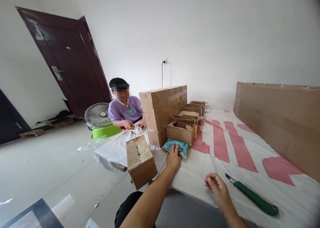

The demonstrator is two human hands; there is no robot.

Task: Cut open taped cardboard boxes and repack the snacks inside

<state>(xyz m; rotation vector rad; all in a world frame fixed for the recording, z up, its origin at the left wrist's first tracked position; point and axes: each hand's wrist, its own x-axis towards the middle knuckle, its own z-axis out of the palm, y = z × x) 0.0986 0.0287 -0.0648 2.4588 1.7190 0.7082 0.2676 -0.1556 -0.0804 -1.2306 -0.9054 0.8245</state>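
Observation:
My left hand [173, 159] lies on a blue, shiny packet [182, 148] with its fingers stretched over the near side. The packet rests flat on the cloth, against the front of an open-topped cardboard box [180, 133]. Loosely curled, my right hand [218, 185] hovers by the table's near edge, with nothing visible in its closed fingers. Just right of it lies a green-handled box cutter [257, 198], its blade out and pointing away to the left. A taped cardboard carton [141, 164] stands left of my left forearm.
Closed cartons [157, 116] are stacked behind the packet, beside a row of open boxes [193, 111]. A long cardboard panel [277, 121] borders the right side. The table has a white and red cloth [240, 144]. A person [126, 111] sits across, hands by a white object [137, 130].

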